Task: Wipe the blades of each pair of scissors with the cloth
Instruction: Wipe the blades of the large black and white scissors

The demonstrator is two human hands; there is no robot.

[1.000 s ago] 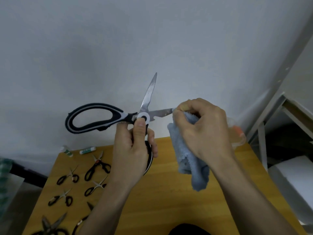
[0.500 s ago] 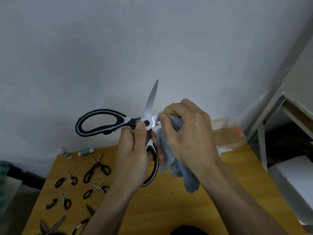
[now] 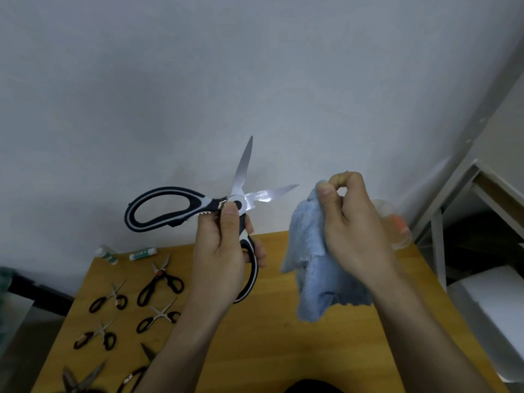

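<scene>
Large black-and-white kitchen scissors (image 3: 241,177) are held up in front of the wall with their blades spread wide. My left hand (image 3: 221,251) grips them at the pivot and lower handle, thumb on the pivot screw. The right-pointing blade (image 3: 272,194) is bare and shiny. My right hand (image 3: 348,225) pinches a light blue cloth (image 3: 314,268) to the right of the blades, apart from them. The cloth hangs down over the table.
A wooden table (image 3: 272,350) lies below. Several small black-handled scissors (image 3: 160,282) lie on its left side, with two glue sticks (image 3: 141,254) at the back edge. A clear plastic box (image 3: 397,225) sits behind my right hand. A white shelf frame (image 3: 453,194) stands at right.
My right hand has slid the cloth off the right-pointing blade and pulled away to the right. The blade is now uncovered. The scissors have dropped slightly lower in view.
</scene>
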